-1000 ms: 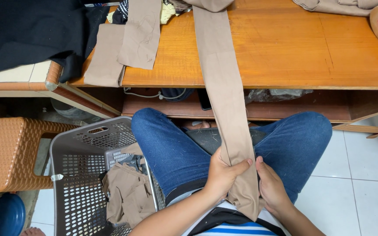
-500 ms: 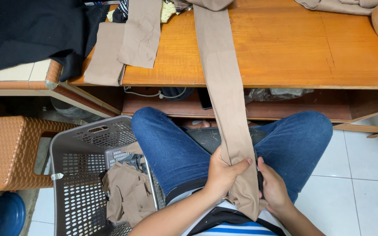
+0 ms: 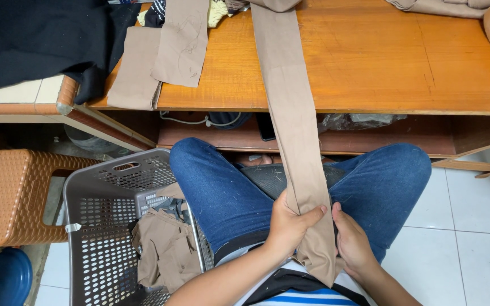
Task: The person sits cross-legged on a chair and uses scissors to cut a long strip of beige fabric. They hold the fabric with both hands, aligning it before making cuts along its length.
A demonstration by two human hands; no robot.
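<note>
From the head view we see one long tan fabric strip (image 3: 293, 130) running from the wooden table (image 3: 381, 62) at top centre to the lap. Our left hand (image 3: 288, 225) pinches it; our right hand (image 3: 354, 245) grips its lower end. One grey basket (image 3: 89, 204) sits lower left, with two tan pieces (image 3: 163, 56) at upper left.

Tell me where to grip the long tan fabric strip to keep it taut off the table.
Grip the tan strip at its near end over the lap, as the left hand does now, pinching across its width from the left edge. It hangs narrow and flat there; the right hand could steady the folded tail.
</note>
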